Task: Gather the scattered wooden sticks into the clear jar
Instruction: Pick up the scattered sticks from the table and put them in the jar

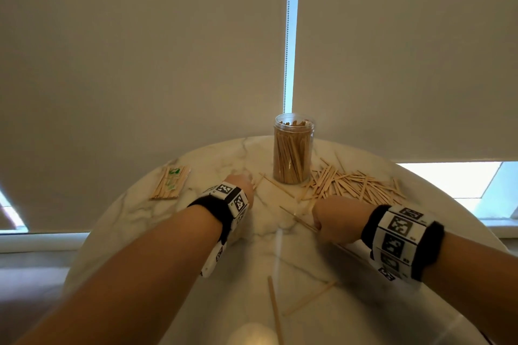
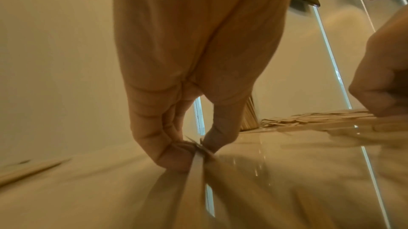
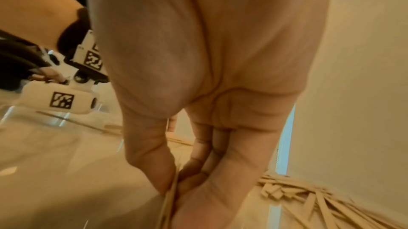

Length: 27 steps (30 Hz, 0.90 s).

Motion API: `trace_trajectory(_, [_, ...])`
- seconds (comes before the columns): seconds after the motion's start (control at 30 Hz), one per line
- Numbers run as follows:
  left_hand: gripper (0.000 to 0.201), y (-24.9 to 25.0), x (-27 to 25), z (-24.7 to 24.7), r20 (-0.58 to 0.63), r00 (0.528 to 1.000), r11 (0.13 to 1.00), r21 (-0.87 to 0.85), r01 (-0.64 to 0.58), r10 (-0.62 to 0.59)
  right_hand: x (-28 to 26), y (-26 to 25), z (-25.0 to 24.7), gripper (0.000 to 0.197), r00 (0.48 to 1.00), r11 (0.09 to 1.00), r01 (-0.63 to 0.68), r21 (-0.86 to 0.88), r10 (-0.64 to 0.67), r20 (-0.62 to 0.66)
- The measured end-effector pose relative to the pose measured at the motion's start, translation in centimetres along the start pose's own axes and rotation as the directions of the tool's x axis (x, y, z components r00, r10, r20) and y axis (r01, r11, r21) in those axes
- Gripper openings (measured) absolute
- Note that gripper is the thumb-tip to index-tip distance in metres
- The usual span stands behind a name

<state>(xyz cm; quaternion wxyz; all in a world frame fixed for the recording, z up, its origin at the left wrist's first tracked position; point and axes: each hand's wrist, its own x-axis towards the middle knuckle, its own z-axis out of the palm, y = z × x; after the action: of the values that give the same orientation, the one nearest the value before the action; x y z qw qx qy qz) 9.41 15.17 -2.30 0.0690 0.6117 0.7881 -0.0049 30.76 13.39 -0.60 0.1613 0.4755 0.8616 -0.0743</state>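
Note:
A clear jar (image 1: 293,148) packed with upright wooden sticks stands at the far middle of the round marble table (image 1: 140,210). A loose heap of wooden sticks (image 1: 356,185) lies right of the jar. My left hand (image 1: 241,183) reaches down left of the jar; in the left wrist view its fingertips (image 2: 176,159) pinch a stick (image 2: 196,168) at the tabletop. My right hand (image 1: 335,218) sits near the heap's front edge and pinches a few thin sticks (image 3: 170,198) between thumb and fingers.
A wrapped packet of sticks (image 1: 169,182) lies at the table's far left. Single sticks (image 1: 276,311) lie near the front edge. Closed window blinds (image 1: 140,50) hang behind the table. The right wrist view also shows the heap (image 3: 309,198).

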Motion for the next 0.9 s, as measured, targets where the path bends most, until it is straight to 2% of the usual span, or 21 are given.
trace_trajectory(0.1, [0.032, 0.1, -1.4, 0.8, 0.009, 1.000, 1.000, -0.020, -0.010, 0.011, -1.2, 0.7, 0.2, 0.024, 1.000, 0.989, -0.016, 0.150, 0.019, -0.021])
trace_trajectory(0.2, [0.030, -0.2, -3.1, 0.8, 0.001, 1.000, 0.993, -0.116, 0.024, -0.024, -2.4, 1.4, -0.2, 0.016, 0.988, 0.906, -0.016, 0.424, 0.078, -0.131])
trace_trajectory(0.3, [0.020, -1.0, -4.1, 0.5, 0.002, 0.998, 0.953, -0.295, 0.064, -0.066, -3.3, 1.5, -0.9, 0.013, 0.955, 0.805, 0.051, 0.591, 0.133, -0.264])
trace_trajectory(0.37, [0.035, -1.3, -4.4, 0.5, 0.016, 0.999, 0.885, -0.462, 0.053, -0.052, -3.9, 1.0, -1.4, 0.012, 0.931, 0.740, 0.110, 0.663, 0.156, -0.329])
trace_trajectory(0.4, [0.035, -1.2, -4.9, 0.2, -0.004, 0.999, 0.825, -0.564, 0.030, -0.039, -4.1, 0.7, -1.7, 0.010, 0.920, 0.707, 0.143, 0.693, 0.163, -0.356])
trace_trajectory(0.43, [0.030, -0.8, -5.6, -0.1, -0.021, 0.998, 0.693, -0.721, 0.021, -0.053, -4.3, 0.2, -2.0, 0.008, 0.912, 0.667, 0.175, 0.725, 0.168, -0.375])
trace_trajectory(0.47, [0.025, -0.4, -6.2, -0.3, -0.029, 0.997, 0.525, -0.851, 0.015, -0.075, -4.5, -0.3, -2.2, 0.007, 0.907, 0.623, 0.203, 0.755, 0.170, -0.385])
trace_trajectory(0.5, [0.023, 0.2, -7.1, -0.7, -0.015, 0.995, 0.382, -0.924, 0.024, -0.097, -4.6, -0.7, -2.5, 0.007, 0.907, 0.585, 0.223, 0.780, 0.169, -0.387])
trace_trajectory(0.53, [0.023, 0.7, -7.8, -1.0, -0.009, 0.997, 0.290, -0.957, 0.014, -0.078, -4.6, -1.3, -2.7, 0.007, 0.908, 0.558, 0.238, 0.795, 0.162, -0.386])
trace_trajectory(0.6, [0.026, 2.0, -9.6, -1.4, -0.029, 1.000, 0.218, -0.975, -0.031, 0.012, -4.8, -2.6, -2.9, 0.009, 0.907, 0.519, 0.275, 0.809, 0.139, -0.398])
trace_trajectory(0.63, [0.036, 2.5, -10.4, -1.5, -0.053, 0.997, 0.219, -0.974, -0.063, 0.055, -4.9, -3.2, -2.9, 0.010, 0.901, 0.497, 0.302, 0.814, 0.130, -0.413])
trace_trajectory(0.7, [0.051, 3.2, -11.7, -1.7, -0.114, 0.987, 0.291, -0.946, -0.142, 0.109, -5.1, -4.2, -2.8, 0.010, 0.884, 0.459, 0.362, 0.812, 0.107, -0.454])
trace_trajectory(0.8, [0.031, 3.0, -12.4, -1.7, -0.213, 0.976, 0.352, -0.912, -0.212, 0.036, -5.7, -5.4, -2.6, 0.013, 0.875, 0.444, 0.414, 0.795, 0.048, -0.482])
trace_trajectory(0.9, [0.035, 1.6, -12.1, -1.4, -0.256, 0.966, 0.364, -0.903, -0.229, -0.027, -6.3, -5.7, -2.8, 0.016, 0.894, 0.363, 0.411, 0.836, 0.021, -0.448])
